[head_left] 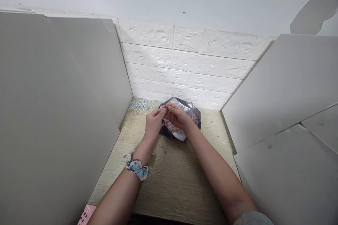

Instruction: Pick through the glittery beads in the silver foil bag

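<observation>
A silvery bag [194, 110] lies open on the wooden tabletop near the back wall, with many small pinkish and orange beads [171, 126] inside. Above its front left part, my left hand [154, 121] and my right hand [178, 115] meet at the fingertips. Both are pinched closed; whatever they hold between them is too small to make out. A blue and white scrunchie [136, 166] circles my left wrist.
Small blue-green beads [142, 104] are scattered at the tabletop's [182, 182] back left. Pale panels [92, 77] [285, 91] stand on both sides, and a white brick-patterned wall [171, 59] closes the back. A pink perforated object [86, 214] is at the lower left.
</observation>
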`<state>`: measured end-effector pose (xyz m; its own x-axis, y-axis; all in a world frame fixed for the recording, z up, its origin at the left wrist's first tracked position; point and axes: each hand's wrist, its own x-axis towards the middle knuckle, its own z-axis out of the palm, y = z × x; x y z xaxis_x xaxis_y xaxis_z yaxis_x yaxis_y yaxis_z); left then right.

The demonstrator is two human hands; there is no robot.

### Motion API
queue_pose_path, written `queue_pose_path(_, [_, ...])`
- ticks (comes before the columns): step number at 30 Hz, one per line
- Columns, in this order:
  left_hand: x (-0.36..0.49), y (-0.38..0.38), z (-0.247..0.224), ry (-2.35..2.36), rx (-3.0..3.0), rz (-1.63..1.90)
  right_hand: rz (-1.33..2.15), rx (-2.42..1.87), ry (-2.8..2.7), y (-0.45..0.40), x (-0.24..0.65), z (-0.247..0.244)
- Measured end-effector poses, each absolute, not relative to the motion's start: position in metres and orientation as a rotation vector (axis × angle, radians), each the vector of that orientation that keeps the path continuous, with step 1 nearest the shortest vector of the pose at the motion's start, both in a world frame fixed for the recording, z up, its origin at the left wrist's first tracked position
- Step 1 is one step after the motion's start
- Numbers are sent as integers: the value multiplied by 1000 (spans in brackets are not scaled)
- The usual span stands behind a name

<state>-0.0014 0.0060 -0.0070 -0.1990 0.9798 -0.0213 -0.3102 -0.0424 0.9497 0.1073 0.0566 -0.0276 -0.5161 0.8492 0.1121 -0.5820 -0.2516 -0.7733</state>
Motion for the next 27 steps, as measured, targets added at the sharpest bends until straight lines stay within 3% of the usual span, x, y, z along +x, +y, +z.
queue_pose_path(18, [-4,8,-11,1125,853,1443,1857,-546,-1026,56,105,-27])
queue_pose_path(27, [-5,8,-10,1075,821,1403,1642,-757,-1322,61,117,-24])
